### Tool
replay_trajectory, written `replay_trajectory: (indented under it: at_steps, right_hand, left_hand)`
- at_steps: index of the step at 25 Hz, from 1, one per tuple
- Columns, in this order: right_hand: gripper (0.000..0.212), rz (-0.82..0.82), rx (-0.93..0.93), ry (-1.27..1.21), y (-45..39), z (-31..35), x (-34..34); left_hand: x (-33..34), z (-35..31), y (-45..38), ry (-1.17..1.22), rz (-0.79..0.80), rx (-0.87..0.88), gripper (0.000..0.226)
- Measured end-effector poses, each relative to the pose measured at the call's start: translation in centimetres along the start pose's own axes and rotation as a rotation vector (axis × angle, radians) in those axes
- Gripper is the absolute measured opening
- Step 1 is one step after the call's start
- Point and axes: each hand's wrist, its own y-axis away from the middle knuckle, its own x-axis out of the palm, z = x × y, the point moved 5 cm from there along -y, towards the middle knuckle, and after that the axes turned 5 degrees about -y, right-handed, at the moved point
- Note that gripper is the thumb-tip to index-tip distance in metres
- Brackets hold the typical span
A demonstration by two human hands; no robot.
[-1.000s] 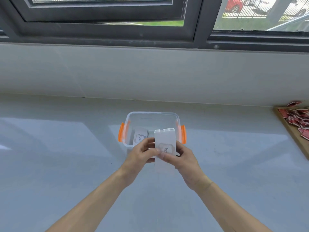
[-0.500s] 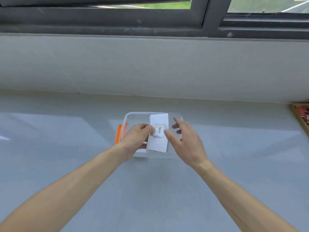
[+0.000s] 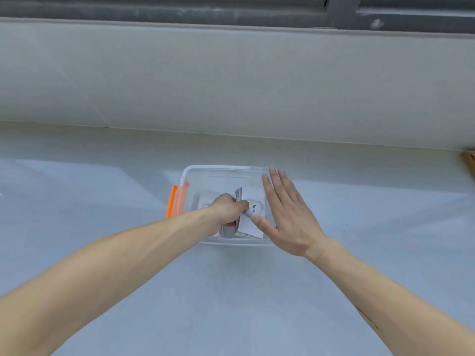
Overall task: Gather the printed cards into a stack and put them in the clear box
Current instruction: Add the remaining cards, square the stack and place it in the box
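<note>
The stack of cards (image 3: pixel 250 214) sits inside the clear box (image 3: pixel 221 173), toward the box's 4 o'clock corner, its top card reading "love." and its layered edges showing on the 9 o'clock side. The left hand (image 3: pixel 227 209) reaches down into the box and pinches the stack from 9 o'clock, thumb on the top face, fingers hidden beneath. The right hand (image 3: pixel 288 217) is spread flat with fingers straight, gripping nothing; it lies over the box's 3 o'clock wall, thumb tip touching the top card's near edge. More cards seem to lie under the left hand, though that is hard to make out. An orange latch (image 3: pixel 171 201) marks the box's 9 o'clock end

The cards look light, thin and smooth, so the stack should slide apart easily and bend if pinched at one corner. It is best taken across both long edges, squeezed evenly, and set down flat before letting go
</note>
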Motion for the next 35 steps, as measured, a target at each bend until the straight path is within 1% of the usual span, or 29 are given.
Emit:
replay_trajectory:
  at_steps: [5,8,11,14,16,19,22,26,31,33,35]
  right_hand:
    - [0.079,-0.043,-0.001,-0.025,0.0,-0.1,0.2]
    - [0.081,-0.065,-0.008,-0.013,0.0,-0.1,0.3]
    - [0.082,-0.086,-0.007,-0.037,-0.1,-0.1,0.4]
    - [0.085,-0.101,0.01,-0.059,0.0,-0.1,0.5]
    - [0.086,-0.109,0.028,-0.069,0.0,-0.1,0.5]
    - [0.085,-0.113,0.032,-0.103,0.0,-0.2,0.6]
    - [0.086,-0.131,0.041,-0.112,0.1,-0.2,0.5]
    - [0.087,-0.176,0.055,-0.13,0.1,-0.2,0.4]
    - [0.088,-0.189,0.047,-0.134,-0.1,-0.3,0.6]
    - [0.088,-0.184,0.051,-0.133,0.0,-0.3,0.7]
    - [0.088,-0.174,0.052,-0.129,0.1,-0.3,0.6]
  left_hand:
    - [1.5,0.0,-0.9,0.002,0.033,-0.039,0.02]
    - [1.8,0.2,-1.2,-0.015,0.021,-0.051,0.014]
    - [1.5,0.3,-1.6,-0.164,-0.057,-0.051,0.025]
    - [1.2,-0.2,-1.4,-0.271,-0.099,-0.027,0.015]
    - [1.0,-0.3,-1.4,-0.293,-0.114,-0.029,0.012]
    - [1.0,-0.3,-1.3,-0.287,-0.098,-0.048,0.01]
    - [1.2,-0.1,-1.6,-0.271,-0.071,-0.069,0.014]
    - [1.5,0.1,-2.0,-0.275,-0.067,-0.041,0.016]
    - [1.8,-0.3,-2.5,-0.413,-0.064,0.032,0.02]
    - [2.1,-0.3,-2.5,-0.432,-0.061,0.026,0.02]
    - [1.9,-0.3,-2.4,-0.44,-0.067,0.003,0.025]
